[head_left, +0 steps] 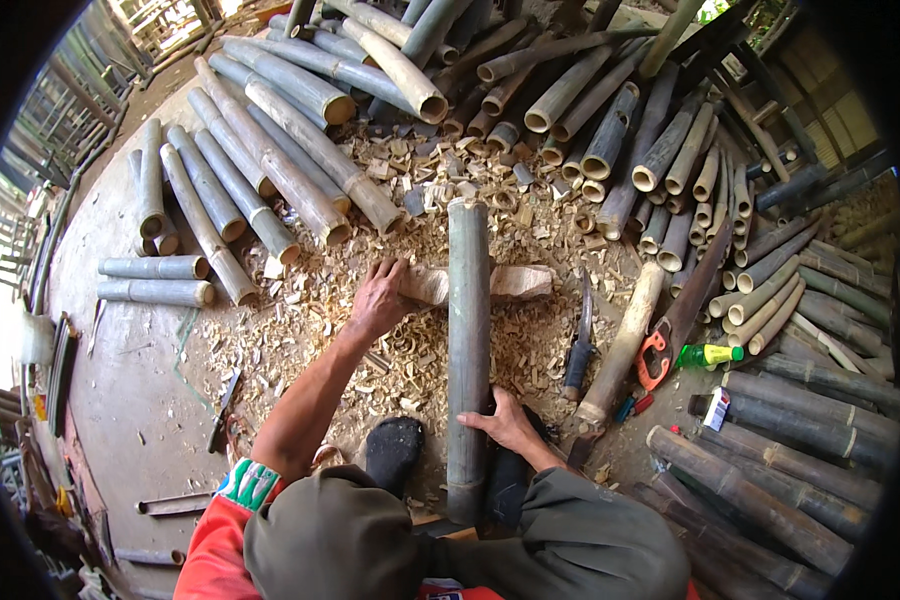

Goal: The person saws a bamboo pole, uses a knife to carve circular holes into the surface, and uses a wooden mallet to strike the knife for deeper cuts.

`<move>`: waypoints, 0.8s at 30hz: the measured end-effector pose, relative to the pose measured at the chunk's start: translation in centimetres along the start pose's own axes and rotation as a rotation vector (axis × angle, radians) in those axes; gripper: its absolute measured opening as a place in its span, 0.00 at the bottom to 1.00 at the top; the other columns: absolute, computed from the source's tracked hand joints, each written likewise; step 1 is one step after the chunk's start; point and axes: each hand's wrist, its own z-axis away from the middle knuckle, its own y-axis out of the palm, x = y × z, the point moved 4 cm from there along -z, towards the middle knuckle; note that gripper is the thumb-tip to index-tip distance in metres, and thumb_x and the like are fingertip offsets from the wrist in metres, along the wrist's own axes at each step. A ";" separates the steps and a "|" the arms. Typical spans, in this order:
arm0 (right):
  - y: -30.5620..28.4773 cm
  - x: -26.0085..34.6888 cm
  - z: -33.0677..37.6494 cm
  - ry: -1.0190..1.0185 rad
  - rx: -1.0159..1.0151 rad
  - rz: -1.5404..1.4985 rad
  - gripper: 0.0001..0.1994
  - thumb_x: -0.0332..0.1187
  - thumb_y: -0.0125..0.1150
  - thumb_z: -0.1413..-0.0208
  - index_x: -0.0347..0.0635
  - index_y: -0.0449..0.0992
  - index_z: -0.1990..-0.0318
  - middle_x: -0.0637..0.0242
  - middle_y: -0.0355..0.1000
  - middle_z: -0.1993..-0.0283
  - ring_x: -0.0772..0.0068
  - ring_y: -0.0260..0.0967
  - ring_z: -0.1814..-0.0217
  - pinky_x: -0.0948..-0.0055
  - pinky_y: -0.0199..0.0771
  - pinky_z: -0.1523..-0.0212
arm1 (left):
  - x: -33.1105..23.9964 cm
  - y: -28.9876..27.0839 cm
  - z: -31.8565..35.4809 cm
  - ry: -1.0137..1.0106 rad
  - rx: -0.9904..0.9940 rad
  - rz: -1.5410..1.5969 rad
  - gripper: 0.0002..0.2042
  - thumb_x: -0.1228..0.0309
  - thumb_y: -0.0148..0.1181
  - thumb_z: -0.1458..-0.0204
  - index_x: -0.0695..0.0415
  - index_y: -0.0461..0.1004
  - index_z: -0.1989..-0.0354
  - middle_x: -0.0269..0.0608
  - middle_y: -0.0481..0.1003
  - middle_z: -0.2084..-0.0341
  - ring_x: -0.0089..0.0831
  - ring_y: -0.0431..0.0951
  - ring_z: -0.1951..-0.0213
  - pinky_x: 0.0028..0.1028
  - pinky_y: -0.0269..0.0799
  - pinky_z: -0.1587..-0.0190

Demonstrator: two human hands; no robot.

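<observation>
A grey-green bamboo tube [468, 300] lies lengthwise in front of me, across a rough pale wooden block [522, 283]. My left hand [378, 298] grips the block's left end, fingers bent over it. Lower down, my right hand [510, 424] holds the near part of the tube, its thumb on top and the fingers partly hidden behind. To the right of the tube lies a dark-handled knife [580, 340] with a curved blade. Beside it rests a thicker pale bamboo piece [625, 340]. A handsaw [655, 358] with an orange handle lies further right.
Wood chips [300, 340] cover the floor around the block. Cut bamboo tubes [300, 165] are piled at the far side, with more bamboo [760, 490] stacked on the right. A green bottle [708, 355] and a small white pack [716, 408] lie there. Pliers-like tool [225, 410] at left.
</observation>
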 end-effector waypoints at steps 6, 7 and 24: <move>-0.3 0.9 0.6 0.010 0.039 0.078 0.51 0.62 0.77 0.50 0.23 0.67 0.33 0.36 0.71 0.35 0.45 0.73 0.34 0.56 0.72 0.35 | -0.3 -1.3 2.5 -0.049 -0.022 -0.076 0.56 0.56 0.83 0.59 0.58 0.53 0.22 0.57 0.62 0.29 0.54 0.60 0.28 0.46 0.56 0.23; -0.4 -0.1 0.8 -0.012 -0.029 0.047 0.51 0.62 0.76 0.49 0.24 0.67 0.33 0.37 0.72 0.36 0.45 0.73 0.34 0.55 0.72 0.35 | -0.1 -1.6 4.2 -0.051 -0.109 -0.025 0.56 0.55 0.82 0.57 0.58 0.53 0.22 0.59 0.62 0.29 0.55 0.61 0.28 0.48 0.57 0.24; -12.0 -6.0 15.8 0.183 -0.432 0.032 0.18 0.42 0.70 0.38 0.33 0.80 0.53 0.56 0.82 0.61 0.64 0.80 0.57 0.63 0.79 0.55 | 6.6 -0.9 30.9 -0.493 0.570 0.846 0.24 0.61 0.70 0.41 0.65 0.78 0.42 0.49 0.83 0.52 0.32 0.82 0.54 0.32 0.78 0.49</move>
